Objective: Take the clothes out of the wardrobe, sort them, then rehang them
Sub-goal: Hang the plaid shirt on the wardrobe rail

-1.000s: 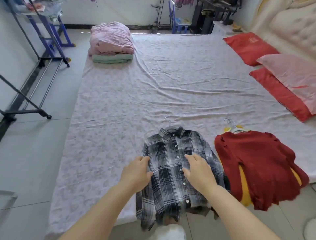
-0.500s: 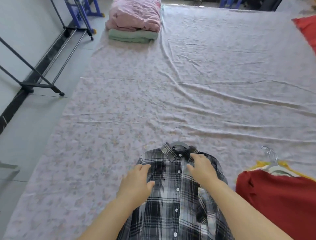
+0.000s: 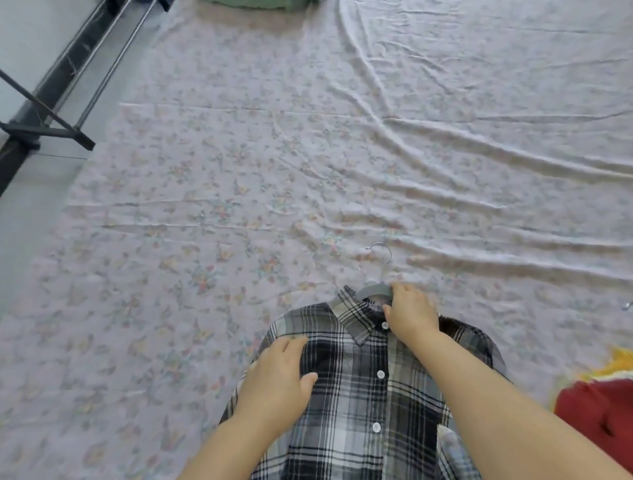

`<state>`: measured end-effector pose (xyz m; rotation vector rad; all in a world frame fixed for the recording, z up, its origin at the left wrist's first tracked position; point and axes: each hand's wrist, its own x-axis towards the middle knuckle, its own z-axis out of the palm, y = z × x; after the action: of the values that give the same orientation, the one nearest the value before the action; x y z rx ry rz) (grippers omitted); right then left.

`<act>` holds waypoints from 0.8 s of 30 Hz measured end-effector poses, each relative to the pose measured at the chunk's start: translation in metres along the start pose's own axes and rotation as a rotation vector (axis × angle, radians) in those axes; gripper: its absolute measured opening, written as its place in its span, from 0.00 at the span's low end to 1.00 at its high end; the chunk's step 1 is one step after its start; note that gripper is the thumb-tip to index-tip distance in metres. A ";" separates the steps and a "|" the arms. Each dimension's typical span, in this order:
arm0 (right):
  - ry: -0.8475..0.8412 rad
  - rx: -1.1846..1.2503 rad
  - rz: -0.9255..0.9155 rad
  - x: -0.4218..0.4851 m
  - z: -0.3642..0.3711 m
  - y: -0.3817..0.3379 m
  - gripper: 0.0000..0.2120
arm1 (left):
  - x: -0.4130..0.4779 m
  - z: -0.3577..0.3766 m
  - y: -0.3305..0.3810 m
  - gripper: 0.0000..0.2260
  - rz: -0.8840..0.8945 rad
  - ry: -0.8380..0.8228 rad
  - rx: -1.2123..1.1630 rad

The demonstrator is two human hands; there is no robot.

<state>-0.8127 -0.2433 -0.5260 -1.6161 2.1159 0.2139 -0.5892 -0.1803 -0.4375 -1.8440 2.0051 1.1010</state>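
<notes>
A grey, black and white plaid shirt (image 3: 370,394) lies buttoned and face up on the bed's pale floral sheet (image 3: 274,171). A grey hanger (image 3: 375,289) sits inside its collar, the metal hook pointing away from me. My right hand (image 3: 409,317) rests at the collar, fingers touching the hanger's neck; whether they grip it is unclear. My left hand (image 3: 277,380) lies flat on the shirt's left shoulder, fingers spread. A red garment (image 3: 596,414) lies at the right edge over something yellow (image 3: 616,363).
A black metal clothes rack base (image 3: 48,130) stands on the grey floor (image 3: 20,246) to the left of the bed. A folded green blanket (image 3: 257,3) shows at the top edge. The sheet beyond the shirt is wrinkled.
The view has tilted down and closer to the bed. My right hand has slid up from the shirt's chest to the collar and hanger. My left hand stays on the left shoulder.
</notes>
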 end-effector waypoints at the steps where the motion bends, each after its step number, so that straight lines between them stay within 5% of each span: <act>1: 0.025 -0.006 -0.002 0.003 0.005 0.000 0.16 | 0.002 0.003 -0.003 0.24 0.003 -0.005 0.005; 11: 0.351 0.278 -0.154 -0.077 -0.043 -0.003 0.07 | -0.027 -0.016 0.001 0.24 0.080 0.105 -0.132; 19: 0.606 0.328 -0.312 -0.231 -0.133 -0.058 0.15 | -0.107 -0.073 0.033 0.24 0.323 0.308 -0.068; 24: 0.546 0.393 -0.373 -0.302 -0.183 -0.100 0.13 | -0.185 -0.100 0.015 0.18 0.427 0.518 -0.228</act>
<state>-0.7074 -0.0823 -0.2137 -1.9135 1.9791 -0.7941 -0.5336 -0.1019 -0.2501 -2.0268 2.7718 1.0628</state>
